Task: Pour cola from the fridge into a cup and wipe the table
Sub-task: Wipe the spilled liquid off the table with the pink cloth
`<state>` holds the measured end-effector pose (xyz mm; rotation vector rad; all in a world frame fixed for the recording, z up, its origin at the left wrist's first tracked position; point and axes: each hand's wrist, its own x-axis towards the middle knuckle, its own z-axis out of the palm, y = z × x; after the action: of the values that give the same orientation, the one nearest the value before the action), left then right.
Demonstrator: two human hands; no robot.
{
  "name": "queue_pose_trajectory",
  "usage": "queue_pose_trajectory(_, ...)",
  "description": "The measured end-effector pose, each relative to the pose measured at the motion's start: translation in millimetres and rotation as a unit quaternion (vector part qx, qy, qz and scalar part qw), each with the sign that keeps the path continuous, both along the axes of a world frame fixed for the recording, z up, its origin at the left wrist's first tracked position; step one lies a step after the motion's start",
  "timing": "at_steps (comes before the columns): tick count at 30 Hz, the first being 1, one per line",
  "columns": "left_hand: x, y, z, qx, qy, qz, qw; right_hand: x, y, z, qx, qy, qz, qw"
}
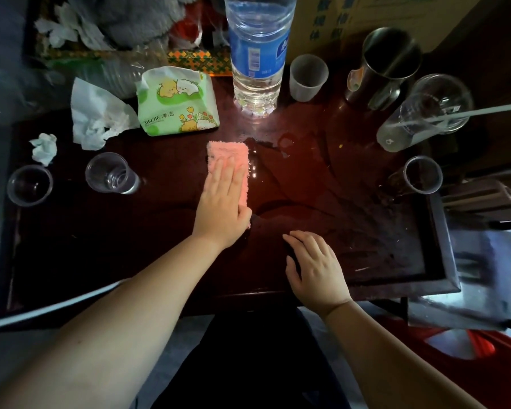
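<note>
pink cloth: looks soft, light; press flat
left hand: fingers straight, pressing it
right hand: relaxed, empty, on table

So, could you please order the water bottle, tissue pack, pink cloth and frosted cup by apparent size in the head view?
1. water bottle
2. tissue pack
3. pink cloth, partly hidden under the left hand
4. frosted cup
The bottle's top nears the camera, exaggerating it.
</note>
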<state>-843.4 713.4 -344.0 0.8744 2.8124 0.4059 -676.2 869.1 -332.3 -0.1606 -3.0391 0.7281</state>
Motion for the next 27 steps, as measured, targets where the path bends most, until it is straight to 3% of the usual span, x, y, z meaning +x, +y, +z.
queue_pose_trajectory(5, 0, 21, 0, 0.026, -0.029, 0.139, 0.99, 0, 0, 1, 0.0, -0.002, 0.0, 1.0)
queue_pose_trajectory(9, -11, 34, 0, 0.011, -0.02, 0.155, 0.988, 0, 2, -1, -0.005, -0.003, 0.004, 1.0)
queue_pose_trajectory(14, -47, 42, -3, -0.022, -0.019, 0.082, 0.996, 0, 2, -1, -0.008, -0.001, 0.007, 1.0)
queue_pose_trajectory(19, -72, 44, 12, 0.036, -0.068, -0.01, 0.997, -1, 3, 1, -0.003, -0.006, 0.009, 1.0)
queue_pose_trajectory(27, -79, 38, 9, 0.051, -0.048, -0.103, 0.992, 0, 3, 1, -0.007, -0.008, 0.012, 1.0)
